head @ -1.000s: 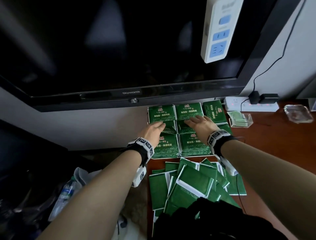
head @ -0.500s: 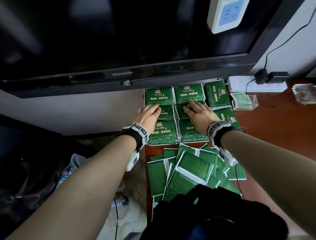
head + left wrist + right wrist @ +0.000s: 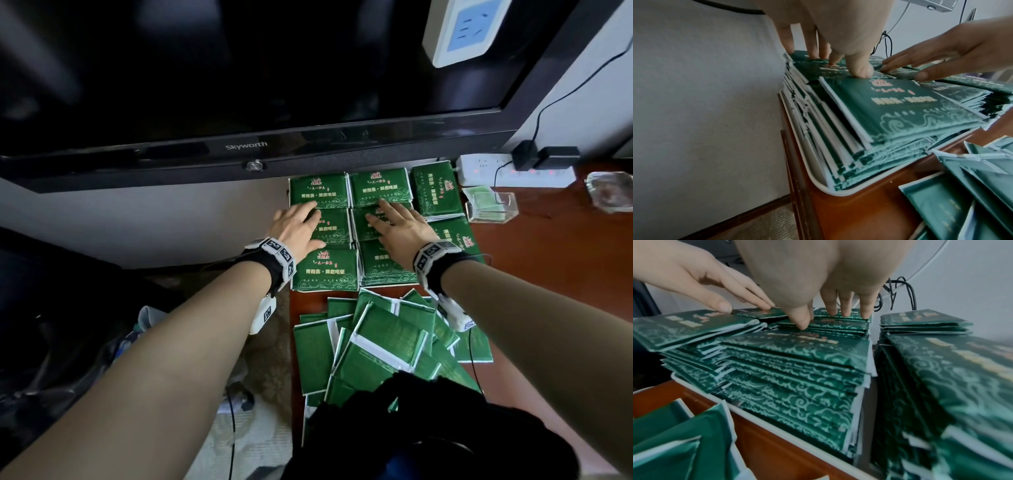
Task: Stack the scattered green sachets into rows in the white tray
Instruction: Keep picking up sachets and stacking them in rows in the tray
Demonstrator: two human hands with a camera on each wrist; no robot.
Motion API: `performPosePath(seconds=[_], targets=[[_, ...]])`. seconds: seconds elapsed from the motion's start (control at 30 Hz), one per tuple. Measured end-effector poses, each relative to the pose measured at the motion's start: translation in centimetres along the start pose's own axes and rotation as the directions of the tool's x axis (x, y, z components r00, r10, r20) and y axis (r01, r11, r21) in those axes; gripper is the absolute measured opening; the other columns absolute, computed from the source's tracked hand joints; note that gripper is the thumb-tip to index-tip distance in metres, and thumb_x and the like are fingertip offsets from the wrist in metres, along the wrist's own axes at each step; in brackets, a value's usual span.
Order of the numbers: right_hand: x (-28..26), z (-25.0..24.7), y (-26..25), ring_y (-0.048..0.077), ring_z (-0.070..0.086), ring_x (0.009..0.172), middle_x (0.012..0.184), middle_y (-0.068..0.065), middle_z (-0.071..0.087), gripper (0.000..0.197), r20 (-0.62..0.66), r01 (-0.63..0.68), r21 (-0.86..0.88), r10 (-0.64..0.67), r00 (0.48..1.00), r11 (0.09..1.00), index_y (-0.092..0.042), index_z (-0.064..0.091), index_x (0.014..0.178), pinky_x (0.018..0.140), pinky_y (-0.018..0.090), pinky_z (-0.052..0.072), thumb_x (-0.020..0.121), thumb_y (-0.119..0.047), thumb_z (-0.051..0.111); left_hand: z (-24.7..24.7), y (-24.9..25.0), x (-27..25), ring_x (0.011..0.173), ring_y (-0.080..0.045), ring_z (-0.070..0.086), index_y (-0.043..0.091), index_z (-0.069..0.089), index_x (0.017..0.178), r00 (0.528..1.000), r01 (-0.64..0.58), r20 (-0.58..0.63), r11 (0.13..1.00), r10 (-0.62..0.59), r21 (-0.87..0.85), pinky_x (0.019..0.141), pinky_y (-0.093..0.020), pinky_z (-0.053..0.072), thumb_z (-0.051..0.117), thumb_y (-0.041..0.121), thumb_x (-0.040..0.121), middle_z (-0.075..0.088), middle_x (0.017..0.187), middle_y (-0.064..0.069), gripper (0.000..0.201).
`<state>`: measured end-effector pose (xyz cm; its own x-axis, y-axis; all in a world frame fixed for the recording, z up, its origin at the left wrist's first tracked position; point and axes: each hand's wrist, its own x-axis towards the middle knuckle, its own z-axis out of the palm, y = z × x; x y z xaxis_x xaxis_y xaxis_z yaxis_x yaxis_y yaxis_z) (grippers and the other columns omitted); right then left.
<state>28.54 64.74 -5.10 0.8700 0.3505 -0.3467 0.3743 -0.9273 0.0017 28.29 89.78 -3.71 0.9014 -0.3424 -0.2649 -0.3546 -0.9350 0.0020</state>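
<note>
Green sachets [image 3: 323, 270] stand in neat stacks in rows inside the white tray [image 3: 830, 192], whose rim also shows in the right wrist view [image 3: 701, 391]. My left hand [image 3: 308, 222] lies flat on the left column's middle stack, fingers straight and thumb pressing down [image 3: 861, 71]. My right hand [image 3: 387, 219] lies flat on the neighbouring middle stack [image 3: 818, 324], fingertips at the back stack's edge. Neither hand grips anything. A loose pile of scattered sachets [image 3: 387, 339] lies on the brown table nearer to me.
A dark television [image 3: 239, 147] hangs low over the tray's back. To the right are a white power strip [image 3: 486, 171] with plugs, a clear plastic box [image 3: 493, 209] and a glass dish [image 3: 609, 193]. A black object [image 3: 428, 431] covers the near pile. The table's left edge [image 3: 291, 342] drops to a cluttered floor.
Both hands stay flat on the tray's stacks. The right hand's fingertips have slid slightly towards me, off the back stack. The head view has shifted a little.
</note>
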Motion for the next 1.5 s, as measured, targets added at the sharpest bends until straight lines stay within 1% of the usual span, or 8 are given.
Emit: performPosePath(seconds=[0.67,0.83,0.97,1.03,1.1,1.27,1.37,1.5], targets=[[-1.7,-1.3,0.0,0.028,0.009,0.151,0.165,0.004,0.001,0.060,-0.050,-0.006,0.083,0.010,0.999,0.997,-0.031,0.018,0.156,0.122,0.049,0.014,0.103,-0.026,0.045,-0.1,1.9,-0.9,0.145,-0.025,0.024,0.011,0.034,0.150,0.995,0.051,-0.087,0.996,-0.057,-0.077,0.115,-0.046,0.025,0.049,0.045,0.099,0.022,0.161,-0.006,0.063],[-6.8,-2.0,0.5,0.028,0.026,0.145,0.158,0.006,0.028,0.057,-0.120,-0.062,0.160,0.081,0.989,0.985,-0.024,0.037,0.149,0.117,0.047,0.027,0.095,-0.014,0.052,-1.1,6.1,-3.2,0.139,-0.025,0.035,0.014,0.048,0.140,0.980,-0.088,-0.186,0.991,0.067,-0.104,0.112,-0.044,0.030,0.048,0.038,0.100,0.035,0.154,-0.004,0.047],[-11.8,-0.7,1.5,0.028,0.043,0.123,0.131,0.007,0.052,0.046,-0.148,-0.129,0.209,0.162,0.976,0.969,-0.019,0.055,0.132,0.100,0.042,0.043,0.088,-0.009,0.052,-0.7,10.1,-5.5,0.115,-0.021,0.051,0.017,0.058,0.126,0.944,-0.248,-0.254,0.961,0.212,-0.120,0.097,-0.040,0.044,0.050,0.036,0.098,0.055,0.128,0.000,0.035],[-14.4,0.9,1.8,0.030,0.046,0.120,0.123,0.009,0.055,0.040,-0.134,-0.174,0.256,0.213,0.968,0.951,-0.016,0.060,0.125,0.096,0.041,0.045,0.087,-0.009,0.055,0.2,11.9,-6.7,0.107,-0.019,0.053,0.018,0.058,0.123,0.939,-0.298,-0.220,0.945,0.265,-0.132,0.086,-0.036,0.049,0.051,0.037,0.098,0.058,0.119,0.002,0.033],[-16.9,2.8,1.7,0.031,0.049,0.119,0.120,0.009,0.057,0.037,-0.109,-0.239,0.302,0.283,0.953,0.923,-0.015,0.062,0.121,0.092,0.039,0.047,0.086,-0.007,0.055,1.4,13.5,-7.9,0.107,-0.019,0.054,0.018,0.057,0.124,0.940,-0.331,-0.129,0.934,0.314,-0.135,0.084,-0.034,0.049,0.052,0.040,0.097,0.058,0.119,0.001,0.035],[-21.6,8.0,0.8,0.027,0.053,0.118,0.124,0.005,0.057,0.032,0.082,-0.426,0.343,0.425,0.902,0.837,-0.018,0.062,0.121,0.088,0.037,0.051,0.091,-0.009,0.053,4.8,15.4,-9.4,0.118,-0.020,0.050,0.021,0.051,0.133,0.926,-0.360,0.083,0.927,0.369,-0.109,0.093,-0.036,0.047,0.059,0.047,0.093,0.051,0.133,0.002,0.049],[-23.0,10.5,0.4,0.028,0.057,0.112,0.119,0.006,0.058,0.030,0.161,-0.488,0.357,0.462,0.872,0.797,-0.018,0.062,0.121,0.085,0.036,0.054,0.093,-0.012,0.054,6.2,15.9,-9.0,0.123,-0.021,0.047,0.019,0.048,0.137,0.921,-0.362,0.115,0.927,0.371,-0.097,0.099,-0.036,0.044,0.063,0.046,0.091,0.046,0.139,0.002,0.055],[-23.0,11.9,0.4,0.031,0.062,0.103,0.111,0.009,0.063,0.025,0.163,-0.528,0.454,0.516,0.841,0.717,-0.015,0.067,0.113,0.083,0.035,0.054,0.091,-0.016,0.055,6.8,16.7,-7.1,0.132,-0.024,0.042,0.017,0.043,0.142,0.929,-0.338,0.134,0.938,0.345,-0.070,0.106,-0.040,0.039,0.071,0.040,0.087,0.040,0.147,-0.001,0.066]])
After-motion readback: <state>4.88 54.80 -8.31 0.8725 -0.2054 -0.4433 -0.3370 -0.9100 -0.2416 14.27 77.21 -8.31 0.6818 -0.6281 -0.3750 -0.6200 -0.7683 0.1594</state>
